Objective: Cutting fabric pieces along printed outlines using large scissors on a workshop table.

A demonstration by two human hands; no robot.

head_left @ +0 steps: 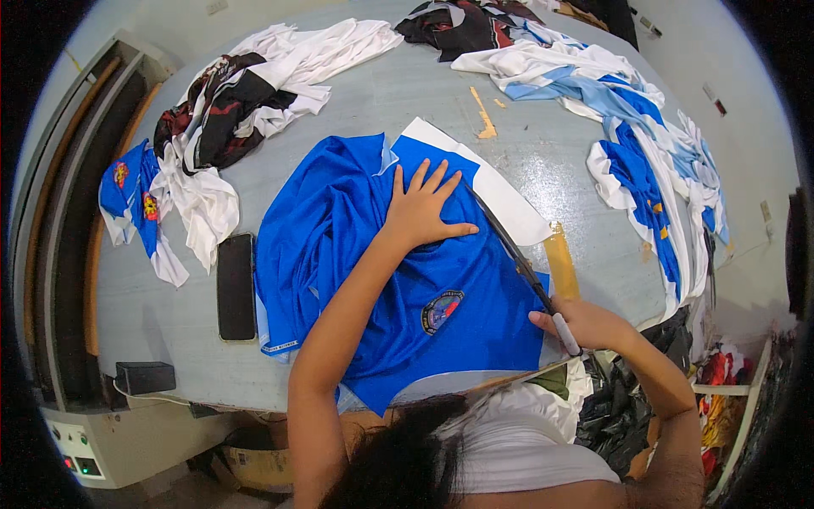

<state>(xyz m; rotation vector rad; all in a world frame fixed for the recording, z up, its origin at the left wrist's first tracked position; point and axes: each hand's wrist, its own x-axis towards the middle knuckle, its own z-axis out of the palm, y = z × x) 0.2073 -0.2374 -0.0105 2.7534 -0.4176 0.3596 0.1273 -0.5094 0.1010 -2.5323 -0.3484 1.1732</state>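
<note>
Broadly, a grey table (pixel 356 93) fills the view, strewn with cloth: a heap of white and dark garments (pixel 242 93) at its far left, a long spill of white and blue striped pieces (pixel 632 127) down its right side, and a small blue and white bundle (pixel 136 199) hanging over the left edge. At the near middle lies the blue shirt (pixel 339 220), spread over a white sheet (pixel 500 191) that shows past its right edge; a round badge (pixel 441 310) sits on its lower part.

The shirt looks light, thin and limp, with a sheen that suggests a slippery knit, so it would likely slide and ruck under any sideways push. Its left half is already bunched into folds, while the right half lies smooth. Pressing it flat from above seems the surest way to keep it in place, and lifting it would go best by a seam or the collar rather than by loose cloth.

The left hand (pixel 421 212) rests flat on the shirt, fingers spread apart, palm down, gripping nothing. The right hand (pixel 585 325) is closed around the handle of long scissors (pixel 509 246), whose dark blades run up along the shirt's right edge. A black phone (pixel 236 287) lies just left of the shirt, and a small black box (pixel 145 377) sits at the near left corner.
</note>
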